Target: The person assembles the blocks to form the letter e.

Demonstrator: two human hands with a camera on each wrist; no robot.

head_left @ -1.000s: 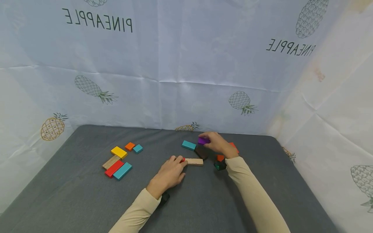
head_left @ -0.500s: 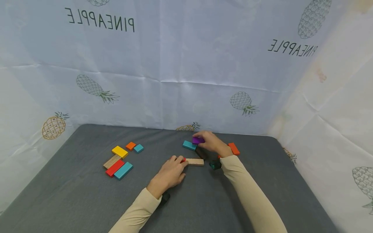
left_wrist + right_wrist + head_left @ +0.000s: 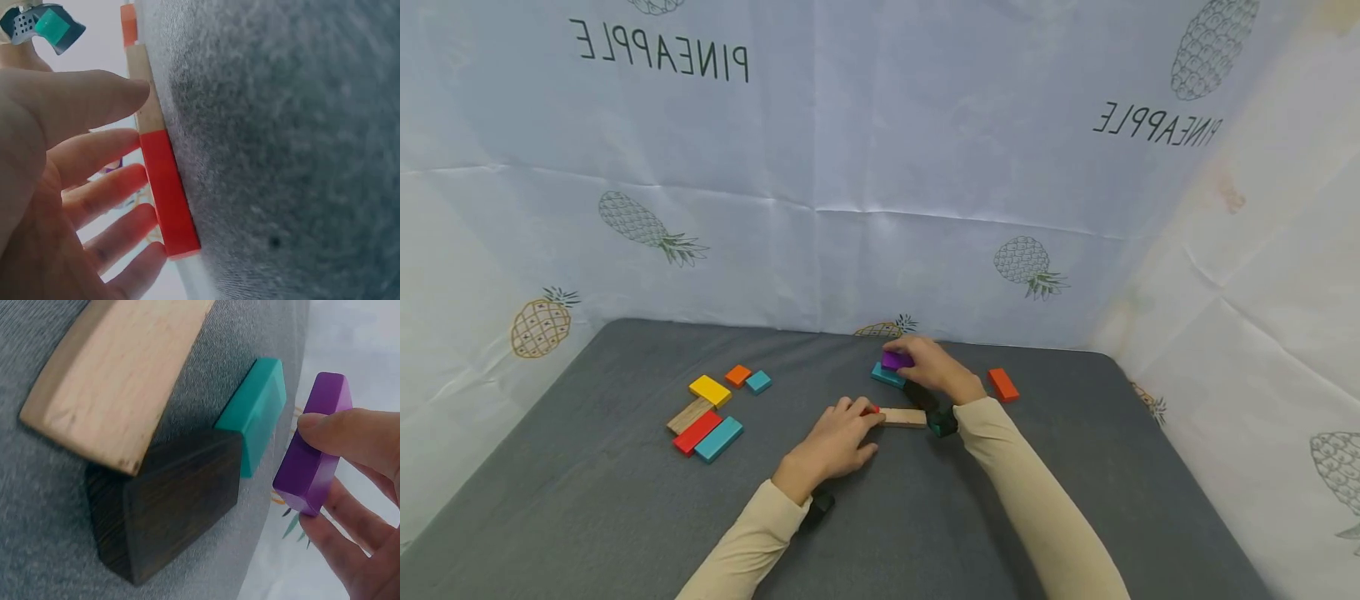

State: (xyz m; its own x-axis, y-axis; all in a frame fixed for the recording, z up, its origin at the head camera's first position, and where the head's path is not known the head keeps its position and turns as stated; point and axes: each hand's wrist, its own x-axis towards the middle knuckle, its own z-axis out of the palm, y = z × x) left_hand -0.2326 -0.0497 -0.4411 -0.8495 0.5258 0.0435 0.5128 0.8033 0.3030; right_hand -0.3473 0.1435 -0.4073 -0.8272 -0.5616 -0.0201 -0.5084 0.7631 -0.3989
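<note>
My right hand (image 3: 936,367) pinches a purple wooden block (image 3: 315,437) between thumb and fingers. It holds the block raised over a teal block (image 3: 253,412) lying on the table. A dark brown block (image 3: 175,506) meets the teal one end to corner, and a pale wooden block (image 3: 119,381) reaches the brown block's other end. My left hand (image 3: 831,442) rests against a red block (image 3: 167,194), fingers extended, the thumb in front of the pale block. Red and pale blocks stand end to end. From the head, the left hand covers most of the red block.
At the left lie yellow (image 3: 710,390), wood (image 3: 690,414), red (image 3: 697,432) and teal (image 3: 719,438) blocks, touching. Small orange (image 3: 737,375) and teal (image 3: 758,382) pieces sit behind them. An orange-red block (image 3: 1003,384) lies right of the right wrist. A pineapple-print cloth (image 3: 775,267) hangs behind.
My right hand has carried the purple block leftward, from beside the teal block to over it. The orange block near the right wrist is now hidden. My left hand stays about where it was.
</note>
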